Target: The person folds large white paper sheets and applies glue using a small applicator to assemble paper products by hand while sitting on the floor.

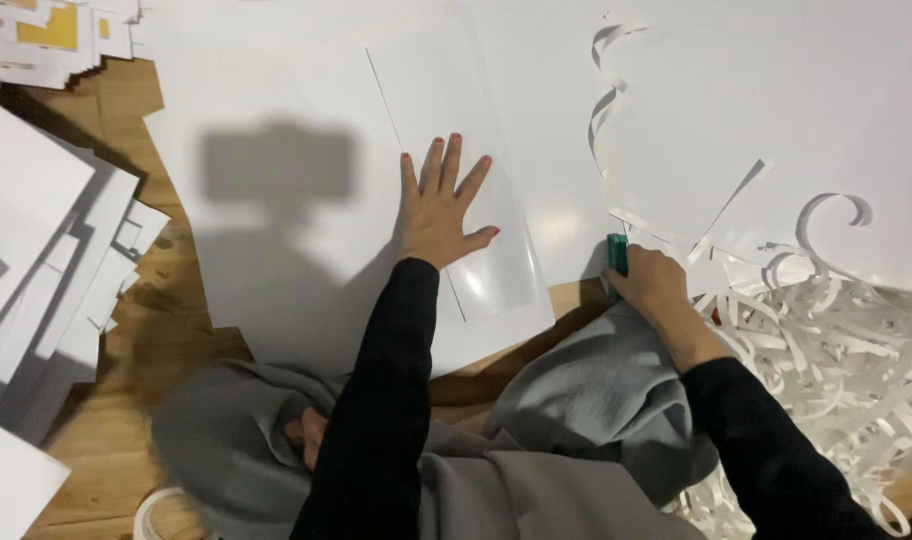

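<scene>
White printed cards with yellow patches (46,35) lie stacked top left.

Wooden floor (141,330) under scattered white sheets, hard overhead light, a dark head-shaped shadow (276,165) across the paper.

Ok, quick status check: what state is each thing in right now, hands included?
left hand: flat, fingers spread, pressing on the white sheet
white sheet: lying flat on the wooden floor, a thin line running across it
right hand: closed around the teal tool
teal tool: gripped, tip at the sheet's edge
paper strips: cut, curled, piled loose
paper stacks: layered, fanned unevenly
</scene>
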